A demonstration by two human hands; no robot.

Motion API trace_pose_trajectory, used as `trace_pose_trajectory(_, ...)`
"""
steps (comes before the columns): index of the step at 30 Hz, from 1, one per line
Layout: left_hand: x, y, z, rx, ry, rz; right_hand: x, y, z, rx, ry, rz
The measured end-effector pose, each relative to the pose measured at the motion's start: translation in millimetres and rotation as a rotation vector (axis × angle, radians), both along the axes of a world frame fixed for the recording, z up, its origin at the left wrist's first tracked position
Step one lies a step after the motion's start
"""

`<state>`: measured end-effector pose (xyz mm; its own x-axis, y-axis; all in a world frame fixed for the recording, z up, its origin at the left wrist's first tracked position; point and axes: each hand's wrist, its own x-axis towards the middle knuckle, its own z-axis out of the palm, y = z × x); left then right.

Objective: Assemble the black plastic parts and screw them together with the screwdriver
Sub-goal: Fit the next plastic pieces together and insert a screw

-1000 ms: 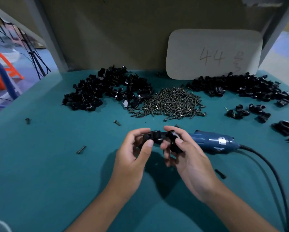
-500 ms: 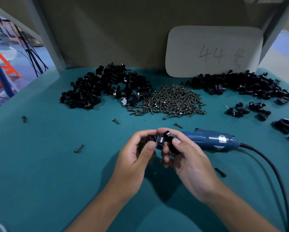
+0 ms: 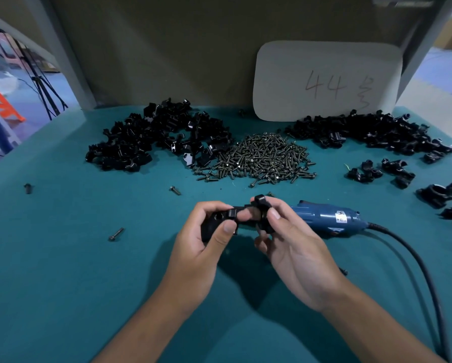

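Head view: both hands meet above the teal table, near its middle. The left hand curls round a black part, thumb pressed on its front face, fingers wrapped behind. The right hand pinches a second black part between thumb and forefinger, its other fingers curled loosely beneath. The two parts touch each other between the hands; whether they are fully seated together cannot be told.

Just behind the right hand lies the blue screwdriver, flat on the table, its black cable running off toward the near right corner.

Farther back, a pile of screws sits in the middle, touching a heap of black parts on its left. Another heap spreads to the right, with a few joined pieces lying near it. Loose screws lie scattered left of the hands. A white card marked "44" leans against the back wall.
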<state>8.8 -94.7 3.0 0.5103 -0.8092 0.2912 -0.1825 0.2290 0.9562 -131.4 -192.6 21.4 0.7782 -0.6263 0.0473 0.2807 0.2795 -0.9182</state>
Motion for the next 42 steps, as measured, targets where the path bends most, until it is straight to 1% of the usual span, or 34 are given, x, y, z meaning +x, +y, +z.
trace_pose_trajectory(4, 1.0, -4.3, -5.7, 0.022, 0.028, -0.023, 0.9, -0.9, -4.9, -0.154, 0.04, -0.058)
trace_pose_trajectory(7, 0.4, -4.4, -9.4, 0.026, 0.05, -0.054, 0.5, 0.3, -4.1, -0.267, 0.073, -0.057)
trace_pose_trajectory(11, -1.0, -2.4, -6.5, 0.005, 0.068, -0.069, -0.6, 0.1, -3.4, -0.427, 0.154, -0.123)
trace_pose_trajectory(15, -1.5, -1.7, -2.7, -0.011, 0.058, -0.028, -0.1, 0.0, -4.9, -0.475, 0.188, -0.169)
trace_pose_trajectory(18, -2.6, -1.0, -2.2, -0.004, 0.054, -0.002, -0.9, -1.1, -5.1, -0.423, 0.148, -0.172)
trace_pose_trajectory(23, -5.1, 0.8, -1.6, -0.003, 0.054, 0.005, -0.4, -3.5, -1.8, -0.111, 0.029, -0.057)
trace_pose_trajectory(25, -5.4, 0.4, -1.2, -0.01, 0.053, 0.016, -2.2, -5.6, -0.8, -0.04, -0.01, 0.016)
trace_pose_trajectory(27, -4.9, 0.0, -0.8, -0.025, 0.053, 0.032, -3.9, -7.1, -1.2, -0.045, -0.015, 0.054)
trace_pose_trajectory(32, -4.2, -1.3, -2.3, -0.022, 0.05, 0.028, -1.0, -4.1, 1.3, -0.078, 0.025, -0.007)
trace_pose_trajectory(35, -7.4, -2.1, -4.3, -0.013, 0.01, 0.024, 1.2, 0.1, 0.8, -0.171, 0.063, -0.024)
trace_pose_trajectory(39, -8.8, -3.9, -8.9, 0.028, 0.054, 0.013, 4.6, 7.9, -4.9, -0.354, 0.11, -0.124)
trace_pose_trajectory(40, -9.0, -4.3, -9.1, 0.035, 0.068, 0.003, 4.3, 9.5, -6.9, -0.442, 0.119, -0.174)
trace_pose_trajectory(42, -9.4, -5.3, -7.1, 0.046, 0.154, -0.025, 2.6, 10.0, -11.0, -0.734, 0.134, -0.278)
